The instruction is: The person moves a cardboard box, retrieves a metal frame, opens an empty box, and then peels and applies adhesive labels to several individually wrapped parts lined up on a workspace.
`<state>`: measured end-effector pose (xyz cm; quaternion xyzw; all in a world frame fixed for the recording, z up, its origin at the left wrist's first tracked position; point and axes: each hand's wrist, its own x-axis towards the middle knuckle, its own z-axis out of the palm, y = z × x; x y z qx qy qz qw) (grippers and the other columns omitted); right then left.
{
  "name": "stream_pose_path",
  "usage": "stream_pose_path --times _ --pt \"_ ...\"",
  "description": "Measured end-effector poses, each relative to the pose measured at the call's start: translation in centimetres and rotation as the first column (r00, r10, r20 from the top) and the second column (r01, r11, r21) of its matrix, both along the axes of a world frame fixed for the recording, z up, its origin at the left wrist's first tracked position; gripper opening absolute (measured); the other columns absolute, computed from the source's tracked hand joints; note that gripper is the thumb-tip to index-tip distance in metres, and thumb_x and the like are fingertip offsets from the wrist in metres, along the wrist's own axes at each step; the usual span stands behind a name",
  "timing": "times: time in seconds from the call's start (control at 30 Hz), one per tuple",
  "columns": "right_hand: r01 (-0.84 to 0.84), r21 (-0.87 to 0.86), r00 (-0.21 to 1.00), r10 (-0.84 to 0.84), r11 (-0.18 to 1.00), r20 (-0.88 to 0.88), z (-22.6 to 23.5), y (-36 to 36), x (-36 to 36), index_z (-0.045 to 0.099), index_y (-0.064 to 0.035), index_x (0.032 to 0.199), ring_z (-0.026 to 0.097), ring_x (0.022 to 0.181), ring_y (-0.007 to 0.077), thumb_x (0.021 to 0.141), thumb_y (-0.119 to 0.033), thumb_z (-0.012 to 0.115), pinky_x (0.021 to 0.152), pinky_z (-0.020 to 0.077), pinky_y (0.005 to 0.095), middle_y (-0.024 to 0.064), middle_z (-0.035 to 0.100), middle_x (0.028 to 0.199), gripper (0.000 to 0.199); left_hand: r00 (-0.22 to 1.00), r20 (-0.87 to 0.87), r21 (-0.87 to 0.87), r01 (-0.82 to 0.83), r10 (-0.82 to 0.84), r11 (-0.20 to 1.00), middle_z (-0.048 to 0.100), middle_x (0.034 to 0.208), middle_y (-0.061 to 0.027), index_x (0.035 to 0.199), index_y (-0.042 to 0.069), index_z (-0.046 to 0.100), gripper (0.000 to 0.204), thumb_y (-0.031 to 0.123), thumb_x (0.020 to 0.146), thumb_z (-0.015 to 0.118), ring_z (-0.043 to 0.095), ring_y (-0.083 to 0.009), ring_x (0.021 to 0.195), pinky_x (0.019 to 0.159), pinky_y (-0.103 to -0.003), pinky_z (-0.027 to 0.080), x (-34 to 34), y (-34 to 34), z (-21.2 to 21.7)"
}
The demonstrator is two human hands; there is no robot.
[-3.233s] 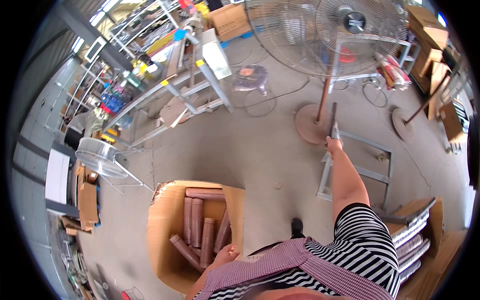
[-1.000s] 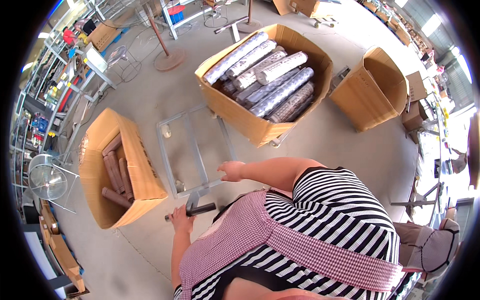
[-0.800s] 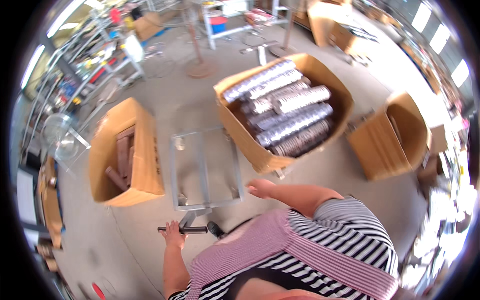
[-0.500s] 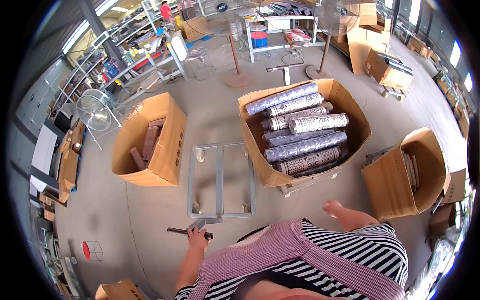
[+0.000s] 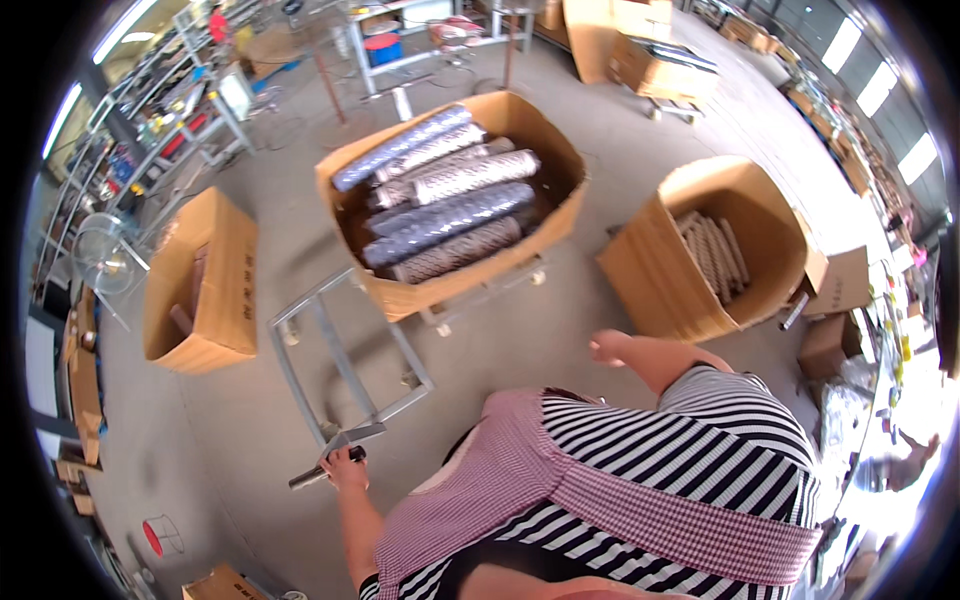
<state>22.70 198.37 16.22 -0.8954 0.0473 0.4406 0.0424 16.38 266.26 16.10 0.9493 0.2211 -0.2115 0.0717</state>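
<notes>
Concrete warehouse floor, left hand (image 5: 345, 463) gripping metal cart handle (image 5: 335, 455), right hand (image 5: 608, 348) empty, brown carton (image 5: 455, 200) of rolls ahead

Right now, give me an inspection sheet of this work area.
Surface: grey concrete floor.
Job's things: metal frame cart, low on the floor; its handle is gripped.
Clutter: big carton of patterned rolls; carton of thin tubes; side carton.
Hands: left hand shut on handle; right hand open, holding nothing.
Cables: nothing seen.
Surroundings: shelving racks, more boxes.
</notes>
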Motion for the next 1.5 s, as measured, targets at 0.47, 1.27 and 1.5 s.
stream_pose_path --times 0.47,1.27,1.5 --pt "-0.095 0.381 0.914 -0.071 0.920 0.400 4.0 -23.1 -0.7 0.065 -0.0100 0.125 0.060 0.117 0.0329 0.091 -0.020 0.060 0.100 0.0480 0.0421 0.0135 0.065 0.122 0.036 0.975 0.005 -0.014 -0.220 0.220 0.975 0.040 0.148 -0.0051 0.131 0.022 0.056 0.069 0.056 0.076 0.081 0.011 -0.0400 0.148 0.114 -0.065 0.028 -12.7 -25.7 -4.8" --pt "-0.196 -0.343 0.850 0.333 0.919 0.407 10.7 -67.9 -29.3 0.009 -0.0102 0.160 0.032 0.144 0.0369 0.060 -0.028 0.087 0.118 0.0304 0.0468 0.0178 0.022 0.162 0.128 0.820 -0.090 0.005 -0.567 0.565 0.823 0.052 0.142 -0.0092 0.124 0.022 0.067 0.055 0.065 0.093 0.051 0.037 -0.0338 0.139 0.107 -0.061 0.036 -33.5 -60.4 0.8" --pt "-0.130 0.001 0.756 0.099 0.991 0.647 0.8 -66.0 -27.3 0.030 -0.0073 0.153 0.033 0.142 0.0448 0.072 -0.026 0.083 0.114 0.0342 0.0517 0.0207 0.020 0.161 0.098 0.799 -0.186 -0.159 -0.599 0.573 0.784 0.032 0.154 -0.0156 0.144 0.017 0.050 0.074 0.066 0.089 0.056 0.015 -0.0391 0.148 0.109 -0.079 0.020 -35.6 -67.3 7.9"
